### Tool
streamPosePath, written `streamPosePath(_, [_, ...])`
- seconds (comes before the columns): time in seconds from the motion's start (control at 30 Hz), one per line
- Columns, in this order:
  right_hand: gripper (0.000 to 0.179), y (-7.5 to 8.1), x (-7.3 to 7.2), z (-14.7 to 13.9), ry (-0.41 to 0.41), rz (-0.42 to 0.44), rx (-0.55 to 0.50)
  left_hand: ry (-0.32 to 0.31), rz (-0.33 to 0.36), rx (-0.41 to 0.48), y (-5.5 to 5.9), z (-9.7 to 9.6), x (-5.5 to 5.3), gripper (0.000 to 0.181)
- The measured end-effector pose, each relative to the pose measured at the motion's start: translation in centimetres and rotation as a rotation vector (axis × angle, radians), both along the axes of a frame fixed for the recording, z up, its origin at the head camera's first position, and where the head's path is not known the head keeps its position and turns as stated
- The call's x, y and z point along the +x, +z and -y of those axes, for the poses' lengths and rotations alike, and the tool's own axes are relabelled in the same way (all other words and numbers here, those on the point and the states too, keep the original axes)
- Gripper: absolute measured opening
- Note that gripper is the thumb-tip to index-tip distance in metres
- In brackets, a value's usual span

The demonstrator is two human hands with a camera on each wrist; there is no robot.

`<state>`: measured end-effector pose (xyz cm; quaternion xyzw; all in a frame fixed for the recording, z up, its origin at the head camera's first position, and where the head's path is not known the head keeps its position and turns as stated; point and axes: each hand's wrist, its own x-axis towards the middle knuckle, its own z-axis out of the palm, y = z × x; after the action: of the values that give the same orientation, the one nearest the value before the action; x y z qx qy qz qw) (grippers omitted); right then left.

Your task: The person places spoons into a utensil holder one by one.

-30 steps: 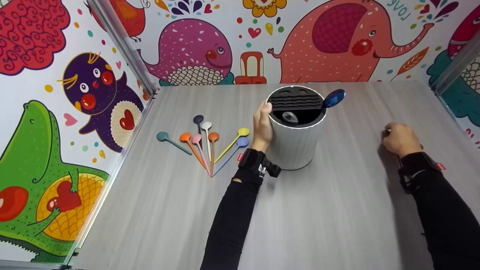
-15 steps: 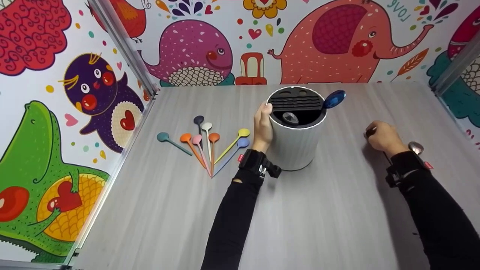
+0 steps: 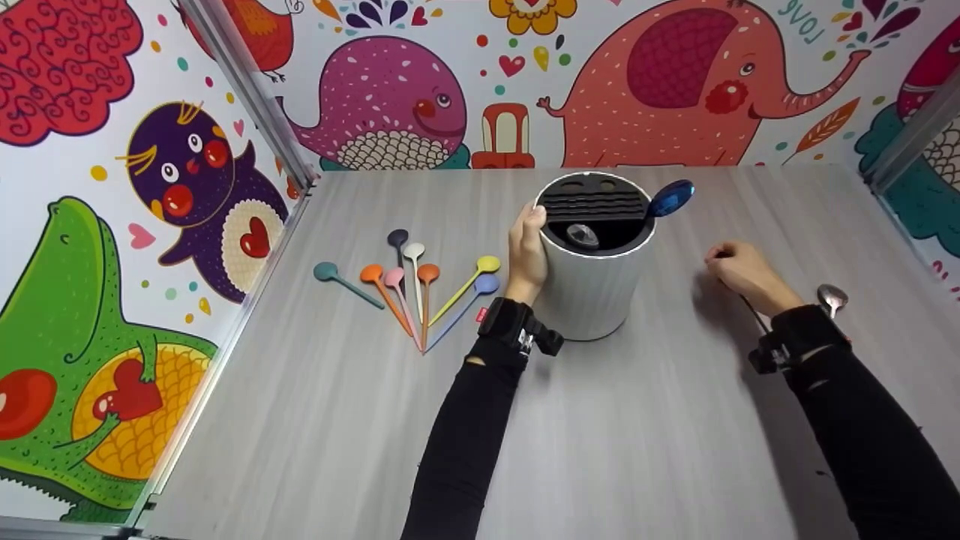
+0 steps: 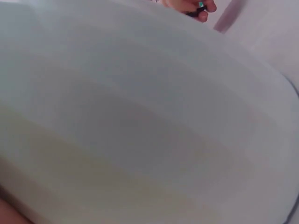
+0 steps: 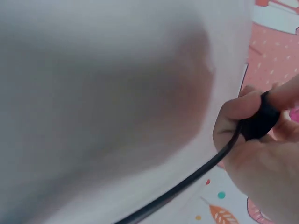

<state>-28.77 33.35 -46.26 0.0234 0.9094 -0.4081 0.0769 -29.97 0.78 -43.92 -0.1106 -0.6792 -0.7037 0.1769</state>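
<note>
My left hand (image 3: 526, 256) grips the left side of a white ribbed utensil holder (image 3: 589, 300) with a black slotted insert (image 3: 592, 201). A shiny blue spoon (image 3: 672, 198) leans out over its right rim, and a silvery spoon head (image 3: 582, 236) shows in the front opening. To the right, apart from the holder, my right hand (image 3: 750, 276) pinches a black spoon (image 5: 262, 116) by its head. Its thin dark handle runs back under the wrist. In the left wrist view the holder's pale wall fills nearly everything, and my right hand shows at the top.
Several coloured long-handled spoons (image 3: 427, 274) lie fanned out left of the holder. A metal spoon (image 3: 832, 297) lies on the grey table (image 3: 645, 450) behind my right wrist, partly covered. Printed cartoon panels (image 3: 390, 97) wall the table's back and sides.
My right hand has moved left toward the holder with the black spoon, uncovering the metal spoon's head on the table. My left hand and the holder stay in place.
</note>
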Motion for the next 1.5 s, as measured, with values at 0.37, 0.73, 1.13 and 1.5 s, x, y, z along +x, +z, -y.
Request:
streamPosePath(0.37, [0.017,0.6,0.4,2.7,-0.061,-0.090,-0.211,0.004,-0.003,-0.003,0.0,0.0,0.0,0.054])
streamPosePath(0.73, [0.030,2.3,1.5,5.1,-0.171,-0.322,-0.134,-0.004,-0.006,-0.006,0.1,-0.1,-0.1,0.053])
streamPosePath(1.13, [0.044,4.8,2.1,6.5,-0.167,-0.411,-0.338,0.007,-0.001,0.012,0.0,0.1,0.0,0.052])
streamPosePath(1.5, [0.045,7.3,3.6,8.1,-0.022,-0.459,-0.728,0.002,-0.015,0.005,-0.1,0.0,-0.1,0.052])
